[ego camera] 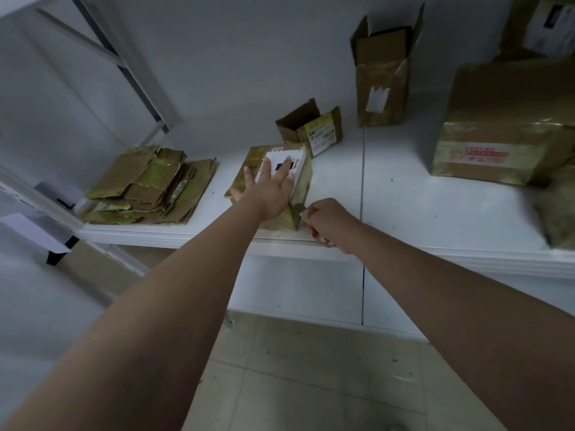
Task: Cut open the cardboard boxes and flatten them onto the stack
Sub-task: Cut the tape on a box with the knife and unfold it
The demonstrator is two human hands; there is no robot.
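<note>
Box: the small brown cardboard box with yellow-green tape and a white label [273,178] lay at the front edge of the white shelf [404,206], right of the stack of flattened brown cardboard [149,188].
Left hand: the left hand [270,189] pressed flat on top, fingers spread.
Right hand: the right hand [326,222] was curled round a small cutter [303,211] at the box's near right corner.
Advice: the blade looked best run shallow along the taped seam, well clear of the holding fingers.

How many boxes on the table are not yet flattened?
4, perhaps more. One lies under the left hand, a small open one stands behind it, a tall open one stands by the wall, a large one sits right. More cardboard at the right edge is cut off.
</note>
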